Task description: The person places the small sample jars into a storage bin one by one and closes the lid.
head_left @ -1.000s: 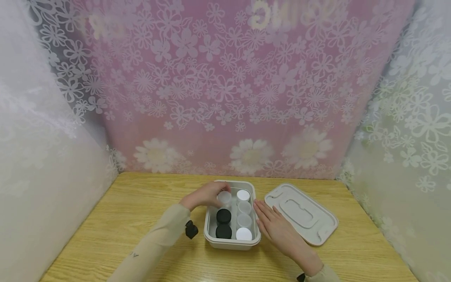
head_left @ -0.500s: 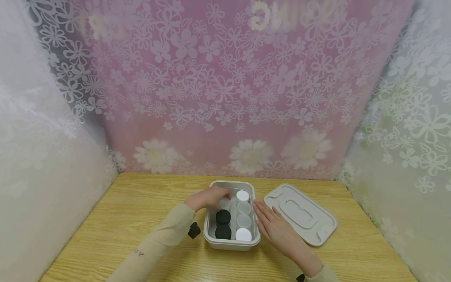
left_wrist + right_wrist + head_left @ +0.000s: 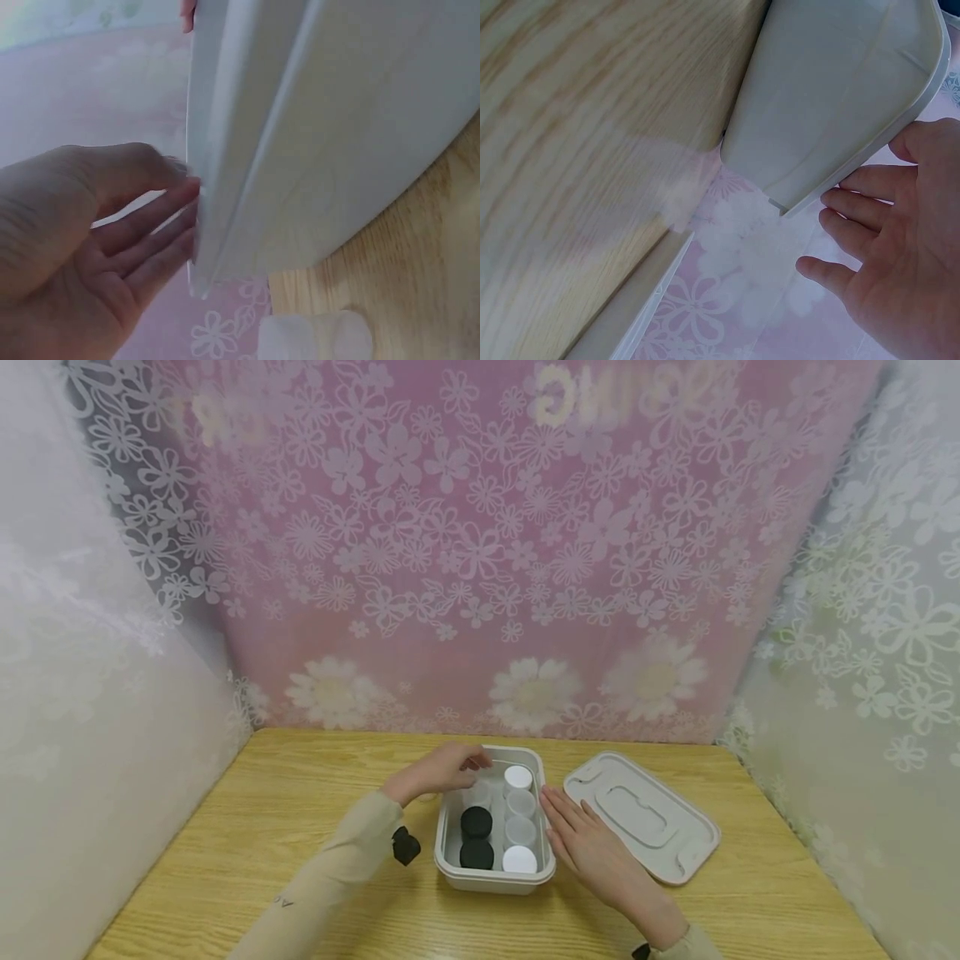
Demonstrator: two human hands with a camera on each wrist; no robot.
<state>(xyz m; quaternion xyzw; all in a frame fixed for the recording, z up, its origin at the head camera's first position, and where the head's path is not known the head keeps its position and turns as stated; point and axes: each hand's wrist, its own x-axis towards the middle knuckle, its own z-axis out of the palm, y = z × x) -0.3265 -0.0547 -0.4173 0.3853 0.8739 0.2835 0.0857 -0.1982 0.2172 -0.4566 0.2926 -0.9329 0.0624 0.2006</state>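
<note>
In the head view a light grey plastic box (image 3: 495,882) stands on the table with two rows of small jars. The left row has two black-lidded jars (image 3: 476,822) and a translucent jar (image 3: 476,795) behind them. White-lidded jars (image 3: 518,860) and translucent ones (image 3: 520,831) form the right row. My left hand (image 3: 438,772) hovers over the far left rim, fingers loosely bent and holding nothing visible; the left wrist view shows its fingertips partly behind the rim. Straight fingers of my right hand (image 3: 592,852) rest against the right rim.
A matching grey lid (image 3: 693,835) lies right of the box. Beyond the box's left side, a whitish jar (image 3: 315,337) stands on the wooden table (image 3: 300,793). Patterned curtains border the table at the back and sides.
My left hand has let go of the translucent jar at the back of the left row and drawn up and left. The jar sits lower in the box. My right hand stays put.
</note>
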